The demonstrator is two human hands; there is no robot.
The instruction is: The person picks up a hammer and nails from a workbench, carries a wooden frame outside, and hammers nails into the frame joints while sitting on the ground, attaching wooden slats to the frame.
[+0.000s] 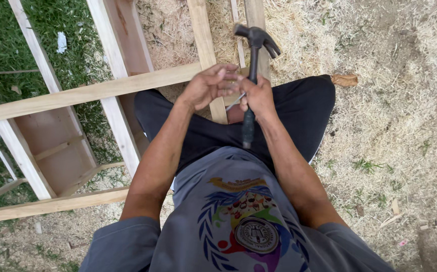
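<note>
The right hand (pixel 256 95) gripped the claw hammer (pixel 252 60) mid-handle, fingers closed. The left hand (pixel 209 84) pinched something unidentifiable beside it. A swing could strike those fingers, being so close.

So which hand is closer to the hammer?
The right hand. It grips the black hammer around its handle, head pointing up. The left hand is just beside it, fingers curled at the right hand, not clearly touching the handle.
</note>
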